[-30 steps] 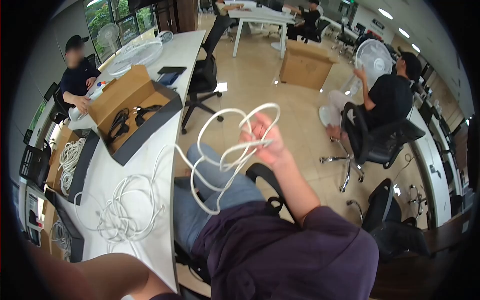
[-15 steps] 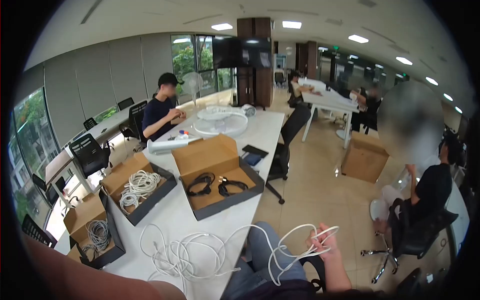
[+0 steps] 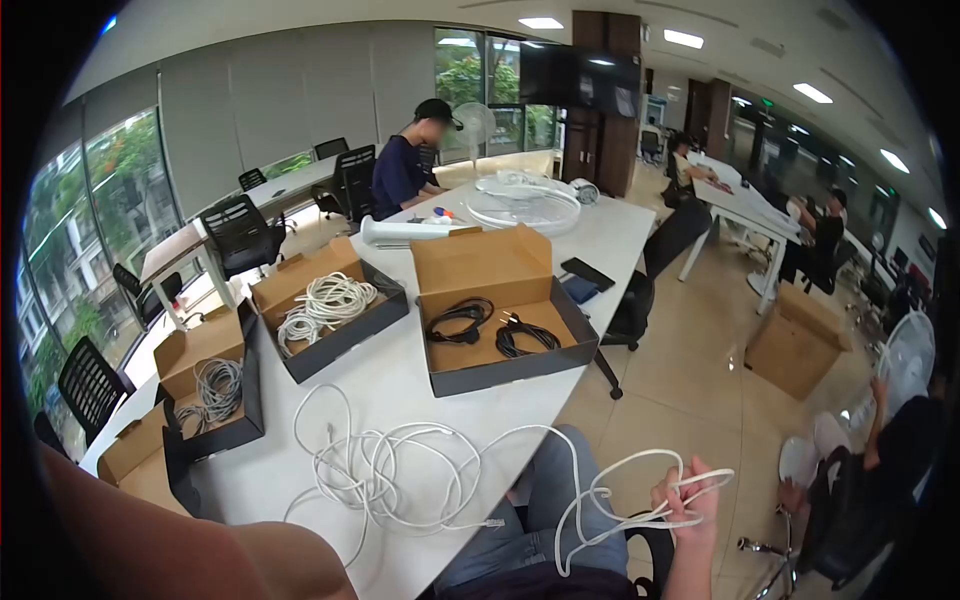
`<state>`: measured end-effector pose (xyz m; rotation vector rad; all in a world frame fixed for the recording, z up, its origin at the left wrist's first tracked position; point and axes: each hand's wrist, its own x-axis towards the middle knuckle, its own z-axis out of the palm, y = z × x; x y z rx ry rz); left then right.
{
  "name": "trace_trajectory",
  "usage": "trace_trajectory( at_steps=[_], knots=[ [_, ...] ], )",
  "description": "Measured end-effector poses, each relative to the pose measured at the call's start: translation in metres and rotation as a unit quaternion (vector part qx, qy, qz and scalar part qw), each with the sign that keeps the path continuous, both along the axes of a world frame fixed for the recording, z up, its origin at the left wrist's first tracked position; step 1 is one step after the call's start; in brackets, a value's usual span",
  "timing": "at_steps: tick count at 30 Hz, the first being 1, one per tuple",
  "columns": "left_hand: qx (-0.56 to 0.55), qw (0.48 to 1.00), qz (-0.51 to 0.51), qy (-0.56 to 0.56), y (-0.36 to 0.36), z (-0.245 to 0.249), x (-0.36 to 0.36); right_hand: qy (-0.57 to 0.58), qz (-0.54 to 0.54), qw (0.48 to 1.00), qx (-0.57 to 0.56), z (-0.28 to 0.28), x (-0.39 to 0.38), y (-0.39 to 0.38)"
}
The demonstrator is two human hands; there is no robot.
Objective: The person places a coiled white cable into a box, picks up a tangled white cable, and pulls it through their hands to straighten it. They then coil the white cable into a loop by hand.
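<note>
My right hand (image 3: 688, 503) is closed on loops of a white network cable (image 3: 640, 520), held over my lap beyond the table's edge. From there the cable runs left to a loose, tangled pile (image 3: 385, 480) on the white table. One of its plugs (image 3: 493, 523) pokes out near the table edge, and another lies among the loops. Of my left side only the bare arm (image 3: 250, 565) shows, bent across the lower left; the hand itself is out of view.
Open boxes on the table (image 3: 375, 375) hold coiled white cables (image 3: 335, 300), grey cables (image 3: 215, 390) and black power cords (image 3: 525, 335). Fan parts (image 3: 525, 205) lie behind them, near a seated person (image 3: 400, 180). A cardboard box (image 3: 795, 340) stands on the floor at right.
The view has swung left, so the boxes and table sit further right. My right hand still grips the cable loops. The person across the table has bent their head lower.
</note>
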<state>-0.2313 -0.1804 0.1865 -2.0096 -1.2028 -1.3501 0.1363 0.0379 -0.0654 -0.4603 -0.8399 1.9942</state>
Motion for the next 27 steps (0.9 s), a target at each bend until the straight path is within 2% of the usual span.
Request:
trace_trajectory(
  at_steps=[7,13,15,17,20,22,24,25,27],
  knots=[
    [-0.007,1.000,-0.001,0.030,0.007,-0.010,0.000,-0.002,0.011,1.000,0.024,0.023,-0.013,-0.002],
    [0.004,0.998,-0.024,0.058,0.008,-0.013,0.019,0.006,-0.019,0.999,0.028,0.022,-0.013,0.000],
    [0.013,0.997,-0.034,0.070,0.006,-0.010,0.027,-0.009,-0.145,0.988,-0.044,0.038,-0.024,-0.005],
    [0.013,0.995,-0.052,0.078,0.007,-0.002,0.033,-0.017,-0.197,0.972,-0.128,0.052,-0.026,-0.006],
    [0.032,0.991,-0.074,0.105,0.007,0.007,0.045,0.086,0.017,0.995,0.051,0.027,-0.005,0.017],
    [0.046,0.987,-0.089,0.127,0.002,0.013,0.047,0.088,-0.022,0.996,-0.008,0.041,-0.008,0.011],
    [0.059,0.981,-0.156,0.098,0.010,0.004,0.063,0.086,-0.039,0.995,-0.040,0.048,-0.011,0.008],
    [0.140,0.950,-0.272,-0.059,0.030,-0.027,0.091,0.087,-0.033,0.995,-0.042,0.047,-0.012,0.009],
    [-0.006,0.973,-0.226,-0.044,0.052,-0.053,0.117,0.086,-0.031,0.995,-0.043,0.043,-0.015,0.011]
  ],
)
